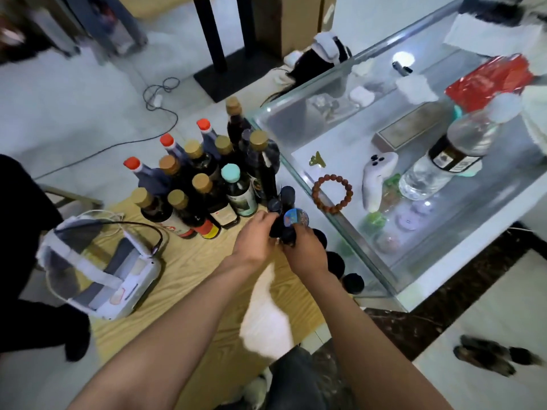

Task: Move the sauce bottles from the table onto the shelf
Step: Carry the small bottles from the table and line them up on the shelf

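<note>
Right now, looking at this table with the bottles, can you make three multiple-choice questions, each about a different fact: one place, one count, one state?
1. Where does the bead bracelet lie?
A. on the glass counter
B. on the wooden table
C. on the floor

2. How many red-capped bottles stand in the group?
A. one
B. three
C. five

3. What are the two hands doing?
A. resting flat on the table
B. both holding small dark bottles
C. lifting the headset

Key: 1 A, the bracelet lies on the glass top beside the white controller. 2 B, three red caps show. 3 B, the left hand and right hand curl their fingers round the dark bottles.
</note>
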